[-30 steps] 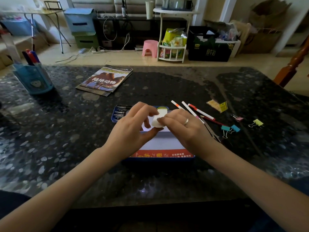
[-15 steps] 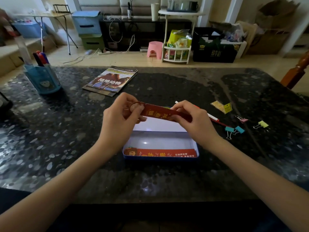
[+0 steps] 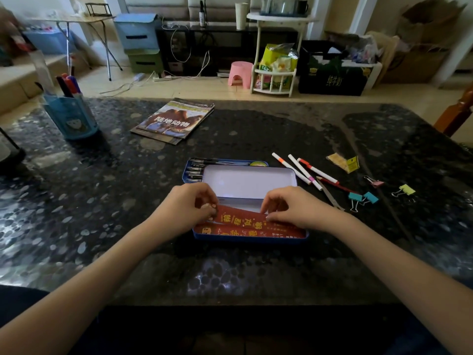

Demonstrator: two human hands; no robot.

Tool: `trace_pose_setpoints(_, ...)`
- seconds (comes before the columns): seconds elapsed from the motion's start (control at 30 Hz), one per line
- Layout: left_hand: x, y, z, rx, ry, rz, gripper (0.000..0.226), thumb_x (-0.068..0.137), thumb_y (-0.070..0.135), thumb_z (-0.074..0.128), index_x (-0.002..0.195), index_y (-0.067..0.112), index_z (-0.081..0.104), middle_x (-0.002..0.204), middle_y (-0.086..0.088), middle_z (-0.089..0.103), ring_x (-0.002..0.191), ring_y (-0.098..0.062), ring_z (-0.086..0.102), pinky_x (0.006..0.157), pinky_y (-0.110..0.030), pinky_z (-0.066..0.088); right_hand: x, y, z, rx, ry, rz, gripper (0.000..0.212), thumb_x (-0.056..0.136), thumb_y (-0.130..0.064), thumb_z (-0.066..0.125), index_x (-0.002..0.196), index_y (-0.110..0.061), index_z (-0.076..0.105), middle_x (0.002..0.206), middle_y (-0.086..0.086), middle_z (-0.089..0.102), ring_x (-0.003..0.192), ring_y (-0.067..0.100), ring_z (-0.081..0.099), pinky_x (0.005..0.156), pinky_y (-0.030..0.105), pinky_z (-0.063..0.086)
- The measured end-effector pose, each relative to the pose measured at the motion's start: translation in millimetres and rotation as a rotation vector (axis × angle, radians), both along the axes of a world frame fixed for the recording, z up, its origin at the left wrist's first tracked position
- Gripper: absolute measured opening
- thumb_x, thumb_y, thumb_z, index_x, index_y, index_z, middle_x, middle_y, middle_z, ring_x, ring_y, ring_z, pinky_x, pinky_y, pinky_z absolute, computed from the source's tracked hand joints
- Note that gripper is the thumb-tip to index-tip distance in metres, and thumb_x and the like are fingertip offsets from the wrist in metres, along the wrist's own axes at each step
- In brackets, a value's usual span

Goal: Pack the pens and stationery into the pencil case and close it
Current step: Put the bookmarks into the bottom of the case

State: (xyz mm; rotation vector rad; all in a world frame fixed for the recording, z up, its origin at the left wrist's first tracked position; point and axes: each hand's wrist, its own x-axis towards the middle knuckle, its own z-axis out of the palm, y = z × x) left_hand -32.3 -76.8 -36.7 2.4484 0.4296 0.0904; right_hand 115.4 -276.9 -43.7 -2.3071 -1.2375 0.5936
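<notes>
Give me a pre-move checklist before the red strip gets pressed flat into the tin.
1. Left hand pinches the red strip at its end: ok.
2. Right hand holds the other end: ok.
3. Strip lies inside the pencil case near wall: cannot tell, it sits tilted.
4. Bare floor of the case is free behind the strip: ok.
5. White pens packed: not ok, on the table.
6. Binder clips packed: not ok, on the table.

Pens (image 3: 304, 171), clips (image 3: 363, 199) on table (image 3: 102, 201)
</notes>
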Motion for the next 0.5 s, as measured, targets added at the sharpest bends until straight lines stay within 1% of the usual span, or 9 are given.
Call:
trace_pose_setpoints(0.1,0,3,-2,0.072,0.058,-0.065,0.016,0.075,0.018,0.075,0.081,0.028,0.065,0.079,0.012,0.064,0.072,-0.003,0.059,0.062,-0.013,0.042,1,0,-1,-0.012,-0.034,0.012,0.01,0.08,-0.022,0.075,0.087,-0.023,0.069,0.089,-0.003,0.068,0.082,0.008,0.061,0.072,0.021,0.049)
trace_pose_setpoints(0.2,1,6,-4,0.109,0.122,-0.128,0.016,0.072,0.021,0.078,0.083,0.025,0.068,0.083,0.011,0.067,0.077,-0.002,0.06,0.066,-0.015,0.045,1,-1,-1,-0.059,-0.035,0.023,0.01,0.078,-0.026,0.077,0.084,-0.022,0.069,0.089,-0.004,0.067,0.082,0.01,0.06,0.074,0.025,0.05)
trace_pose_setpoints(0.27,2,8,-5,0.146,0.175,-0.173,0.018,0.071,0.024,0.078,0.082,0.03,0.065,0.083,0.015,0.064,0.08,-0.001,0.057,0.072,-0.02,0.045,0,-1,0,-0.095,-0.03,0.042,0.011,0.078,-0.028,0.076,0.084,-0.022,0.069,0.088,-0.005,0.065,0.083,0.01,0.059,0.075,0.026,0.05)
trace_pose_setpoints(0.33,3,9,-7,0.169,0.206,-0.203,0.024,0.072,0.026,0.077,0.084,0.036,0.06,0.082,0.017,0.062,0.077,0.0,0.055,0.072,-0.02,0.042,-2,-1,1,-0.111,-0.038,0.057,0.011,0.079,-0.028,0.076,0.082,-0.023,0.067,0.082,-0.009,0.06,0.076,0.006,0.054,0.068,0.022,0.046)
trace_pose_setpoints(0.4,3,11,-9,0.192,0.213,-0.218,0.024,0.073,0.026,0.076,0.087,0.037,0.06,0.083,0.019,0.061,0.073,0.002,0.053,0.07,-0.019,0.041,-3,-1,0,-0.117,-0.049,0.064,0.012,0.079,-0.03,0.076,0.081,-0.025,0.065,0.08,-0.01,0.058,0.073,0.005,0.052,0.064,0.019,0.043)
trace_pose_setpoints(0.5,3,13,-10,0.217,0.228,-0.244,0.02,0.074,0.027,0.075,0.085,0.038,0.063,0.085,0.02,0.061,0.073,0.004,0.052,0.074,-0.022,0.045,-4,-2,-3,-0.102,-0.031,0.062,0.015,0.077,-0.032,0.077,0.082,-0.025,0.064,0.085,-0.006,0.061,0.08,0.009,0.056,0.069,0.023,0.047)
